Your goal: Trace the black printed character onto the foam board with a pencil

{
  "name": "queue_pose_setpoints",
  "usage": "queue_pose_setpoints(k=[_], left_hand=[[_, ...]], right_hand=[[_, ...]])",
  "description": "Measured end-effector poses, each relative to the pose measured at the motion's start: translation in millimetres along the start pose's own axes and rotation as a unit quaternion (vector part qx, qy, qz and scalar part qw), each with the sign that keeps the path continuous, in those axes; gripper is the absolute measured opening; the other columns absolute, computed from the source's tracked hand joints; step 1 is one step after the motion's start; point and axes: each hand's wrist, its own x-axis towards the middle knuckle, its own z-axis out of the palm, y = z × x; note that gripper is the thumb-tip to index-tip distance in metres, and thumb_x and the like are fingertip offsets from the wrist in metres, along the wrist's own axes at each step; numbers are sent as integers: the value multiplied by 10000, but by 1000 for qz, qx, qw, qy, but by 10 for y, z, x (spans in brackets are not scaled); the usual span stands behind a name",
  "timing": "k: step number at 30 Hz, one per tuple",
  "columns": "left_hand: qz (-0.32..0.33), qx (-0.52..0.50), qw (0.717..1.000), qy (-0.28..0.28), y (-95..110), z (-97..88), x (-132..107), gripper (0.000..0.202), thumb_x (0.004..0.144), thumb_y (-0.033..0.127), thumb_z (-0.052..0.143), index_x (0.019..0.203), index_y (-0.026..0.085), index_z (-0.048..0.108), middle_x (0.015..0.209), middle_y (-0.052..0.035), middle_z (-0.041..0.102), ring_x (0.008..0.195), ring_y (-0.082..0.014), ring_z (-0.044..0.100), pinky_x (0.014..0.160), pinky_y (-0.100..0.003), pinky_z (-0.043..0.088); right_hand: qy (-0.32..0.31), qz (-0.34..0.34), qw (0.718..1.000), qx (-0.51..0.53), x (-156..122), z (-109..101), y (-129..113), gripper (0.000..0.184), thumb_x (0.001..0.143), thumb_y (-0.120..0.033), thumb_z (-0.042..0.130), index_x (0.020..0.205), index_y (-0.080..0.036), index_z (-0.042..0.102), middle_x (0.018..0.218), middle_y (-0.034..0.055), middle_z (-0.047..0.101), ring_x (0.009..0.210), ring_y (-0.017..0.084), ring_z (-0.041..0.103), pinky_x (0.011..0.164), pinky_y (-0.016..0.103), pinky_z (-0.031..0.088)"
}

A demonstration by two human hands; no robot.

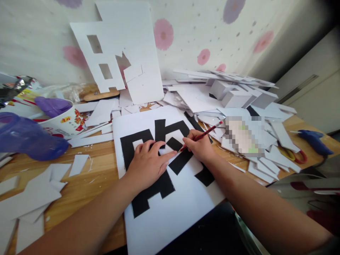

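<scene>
A large white foam board (186, 209) lies on the wooden table, with black cut-out character shapes (138, 198) flat on top of it. My left hand (148, 161) rests with spread fingers on the black shapes, its thumb pointing toward the pencil tip. In my right hand (200, 147) is a red and black pencil (209, 130), held in a writing grip. The pencil's point meets the board beside a small black piece (174, 144), close to my left thumb.
White foam offcuts (32, 198) litter the table's left side. A cut-out board (143, 32) leans on the wall. More scraps, white block letters (236, 97), scissors (300, 157) and a blue glue gun (315, 141) are at right. A paper tub (66, 122) and purple plastic container (34, 138) stand left.
</scene>
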Motion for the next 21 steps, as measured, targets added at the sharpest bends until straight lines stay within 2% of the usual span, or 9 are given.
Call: queue_pose_setpoints(k=[6,12,21], left_hand=[[1,-6,1000,3,-6,20,6,433,878,262,492,1242,489,541,1335,-41,466,1172,-351,372,917,-535,339],[-2,-4,1000,2,6,3,10,442,872,251,499,1245,483,545,1339,-41,467,1177,-352,373,921,-543,337],[-8,-11,1000,-3,15,-3,15,435,876,269,510,1248,493,539,1337,-29,467,1192,-345,367,936,-537,332]], right_hand=[[23,19,1000,-7,21,-1,3,226,650,-233,523,501,-226,354,433,-63,404,452,110,440,453,235,328],[43,10,999,-32,38,-24,20,217,637,-222,502,493,-225,340,457,-60,378,471,107,420,468,242,314],[94,10,995,-22,104,-61,176,222,654,-215,533,506,-221,367,465,-67,357,474,105,394,461,238,297]])
